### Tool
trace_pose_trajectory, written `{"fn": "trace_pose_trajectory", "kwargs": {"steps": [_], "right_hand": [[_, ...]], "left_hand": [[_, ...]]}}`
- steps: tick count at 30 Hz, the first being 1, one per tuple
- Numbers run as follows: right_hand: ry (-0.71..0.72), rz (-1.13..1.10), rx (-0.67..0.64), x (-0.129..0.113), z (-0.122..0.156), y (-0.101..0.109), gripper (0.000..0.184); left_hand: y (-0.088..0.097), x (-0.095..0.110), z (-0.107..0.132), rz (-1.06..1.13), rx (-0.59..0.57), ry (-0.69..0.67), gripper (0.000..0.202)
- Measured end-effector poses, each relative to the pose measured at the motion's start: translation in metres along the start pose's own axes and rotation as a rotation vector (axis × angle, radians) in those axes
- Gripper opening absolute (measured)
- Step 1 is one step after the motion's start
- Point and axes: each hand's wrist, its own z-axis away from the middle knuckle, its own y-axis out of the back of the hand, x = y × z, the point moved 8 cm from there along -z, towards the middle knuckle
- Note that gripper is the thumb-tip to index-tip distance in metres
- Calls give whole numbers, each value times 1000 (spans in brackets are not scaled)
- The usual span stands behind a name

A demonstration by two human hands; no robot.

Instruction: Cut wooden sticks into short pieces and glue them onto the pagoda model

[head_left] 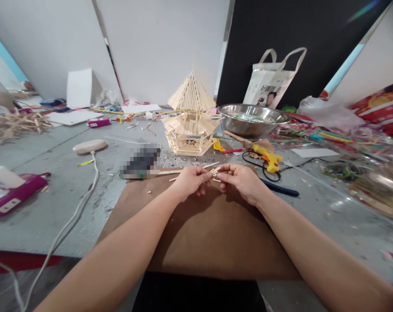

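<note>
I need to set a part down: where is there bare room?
The widest patch is the brown mat on the body side of the left hand and right hand. Another: grey table between the purple device and white cord. Beyond the hands is crowded: stick pagoda, steel bowl, yellow glue gun.

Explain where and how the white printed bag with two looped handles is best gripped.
Take both pale looped handles together near their tops, probably from above: they rise above the white printed bag, while the round shiny steel bowl stands before its base. The right hand seems better placed, being nearer, once free of the small pale wooden sticks.
</note>
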Motion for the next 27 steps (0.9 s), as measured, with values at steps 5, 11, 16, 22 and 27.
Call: {"fn": "trace_pose_trajectory", "kwargs": {"steps": [5, 11, 16, 22, 27], "right_hand": [[-51, 41, 5, -1, 4, -1, 18], [-43, 64, 14, -4, 5, -2, 17], [-28, 61, -36, -1, 2, -5, 18], [-33, 97, -53, -2, 3, -5, 18], [-15, 113, -88, 0, 3, -9, 20]], "left_hand": [[-2, -3, -1, -42, -11, -22, 17], [-7, -1, 2, 20, -80, 21, 22], [-10, 0, 4, 85, -104, 78, 28], [-15, -2, 5, 11, -168, 58, 30], [-16, -2, 7, -44, -183, 40, 30]]}}
